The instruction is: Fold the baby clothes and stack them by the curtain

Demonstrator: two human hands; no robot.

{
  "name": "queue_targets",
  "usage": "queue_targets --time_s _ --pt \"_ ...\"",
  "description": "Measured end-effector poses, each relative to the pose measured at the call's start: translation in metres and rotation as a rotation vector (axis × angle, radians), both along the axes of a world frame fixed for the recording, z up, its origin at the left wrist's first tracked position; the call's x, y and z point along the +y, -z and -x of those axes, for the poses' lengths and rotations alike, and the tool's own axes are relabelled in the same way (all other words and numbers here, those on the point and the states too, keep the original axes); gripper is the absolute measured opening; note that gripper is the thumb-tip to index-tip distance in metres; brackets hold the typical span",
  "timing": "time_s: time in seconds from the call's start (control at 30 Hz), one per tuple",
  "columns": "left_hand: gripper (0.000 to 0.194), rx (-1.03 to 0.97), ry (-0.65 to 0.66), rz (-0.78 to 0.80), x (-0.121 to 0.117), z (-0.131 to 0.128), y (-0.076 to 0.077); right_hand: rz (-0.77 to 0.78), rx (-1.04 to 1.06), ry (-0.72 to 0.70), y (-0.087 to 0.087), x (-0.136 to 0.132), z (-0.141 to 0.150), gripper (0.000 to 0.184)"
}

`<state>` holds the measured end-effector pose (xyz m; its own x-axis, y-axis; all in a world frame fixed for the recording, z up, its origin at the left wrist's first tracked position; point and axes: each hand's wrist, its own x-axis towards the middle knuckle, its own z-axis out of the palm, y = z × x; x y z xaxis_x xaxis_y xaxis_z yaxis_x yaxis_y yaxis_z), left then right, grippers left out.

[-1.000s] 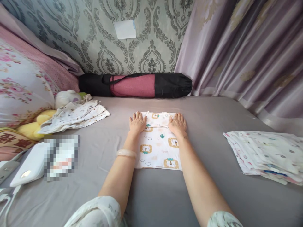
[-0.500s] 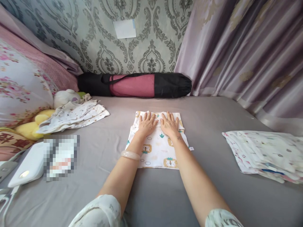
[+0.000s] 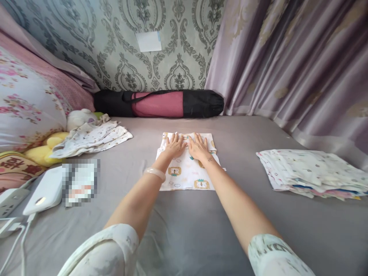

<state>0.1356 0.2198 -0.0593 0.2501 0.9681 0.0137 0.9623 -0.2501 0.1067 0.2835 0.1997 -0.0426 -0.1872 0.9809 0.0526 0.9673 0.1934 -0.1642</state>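
A white cloth garment printed with orange lions and green leaves lies folded on the grey bed sheet, its far edge turned over into a flap. My left hand rests flat on that far part, fingers apart, a pale bangle on the wrist. Beside it my right hand also lies flat, fingers stretched out over the fold. A small white tag sticks out on the garment's right side. Neither hand grips the fabric.
At right is a stack of folded printed clothes. Crumpled clothes and plush toys lie left, near a white power bank with cables and a power strip. A black-and-pink bag lies along the wall.
The camera view has shifted slightly, so the garment sits a little higher and further left in it. Both hands stay flat on the fold.
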Motion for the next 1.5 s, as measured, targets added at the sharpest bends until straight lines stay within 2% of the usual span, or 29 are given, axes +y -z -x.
queue_targets --time_s 0.17,0.3,0.5,0.7,0.83,0.93,1.03,1.2,1.33,1.43,1.5 --pt "0.059 0.053 0.094 -0.027 -0.031 0.014 0.000 0.056 0.012 -0.119 0.000 -0.029 0.005 0.054" --pt "0.055 0.032 0.148 -0.028 -0.062 0.032 -0.005 0.086 0.027 -0.164 -0.003 -0.054 -0.006 0.055" --pt "0.055 -0.040 0.288 0.043 -0.103 0.067 -0.009 0.165 0.012 -0.257 -0.014 -0.102 -0.046 0.052" --pt "0.057 -0.134 0.418 0.049 -0.147 0.087 -0.020 0.146 0.063 -0.355 -0.015 -0.148 -0.091 0.054" --pt "0.050 -0.185 0.426 0.000 -0.169 0.098 -0.029 0.092 0.085 -0.402 -0.012 -0.167 -0.112 0.048" --pt "0.037 -0.169 0.448 -0.042 -0.176 0.105 -0.031 0.016 0.060 -0.409 -0.013 -0.174 -0.122 0.036" --pt "0.035 -0.107 0.493 -0.052 -0.180 0.108 -0.034 -0.055 -0.008 -0.433 -0.017 -0.177 -0.125 0.027" --pt "0.033 0.022 0.517 -0.033 -0.184 0.102 -0.043 -0.094 -0.181 -0.467 -0.022 -0.177 -0.117 0.028" --pt "0.028 0.112 0.429 -0.043 -0.183 0.092 -0.045 -0.105 -0.229 -0.448 -0.021 -0.175 -0.111 0.038" --pt "0.023 0.166 0.303 -0.053 -0.179 0.088 -0.043 -0.110 -0.172 -0.437 -0.020 -0.168 -0.112 0.048" --pt "0.020 0.159 0.288 -0.051 -0.176 0.088 -0.042 -0.107 -0.115 -0.413 -0.019 -0.163 -0.113 0.046"
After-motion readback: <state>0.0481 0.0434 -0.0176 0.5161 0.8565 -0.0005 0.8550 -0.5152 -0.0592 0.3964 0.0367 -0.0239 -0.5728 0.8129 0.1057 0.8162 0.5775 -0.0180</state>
